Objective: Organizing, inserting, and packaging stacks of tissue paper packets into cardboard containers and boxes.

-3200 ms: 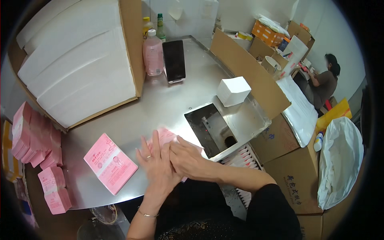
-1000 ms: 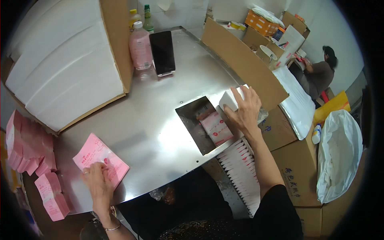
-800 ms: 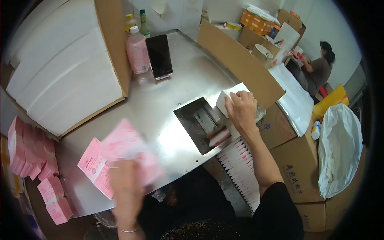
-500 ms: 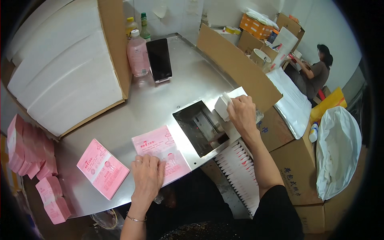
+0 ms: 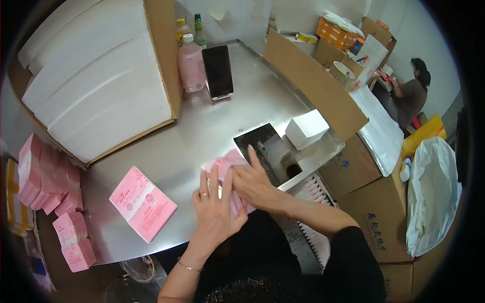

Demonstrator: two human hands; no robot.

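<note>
Both hands flat on the pink pack at the desk edge: left hand on its near end, right hand beside; neither grip closed. Tray just right.

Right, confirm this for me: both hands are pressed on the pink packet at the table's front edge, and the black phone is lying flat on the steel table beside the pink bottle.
One detail is off. The head view shows the black phone propped upright, not lying flat, beside the pink bottle. The rest holds: the left hand and right hand press on the pink packet near the front edge of the steel table.
</note>
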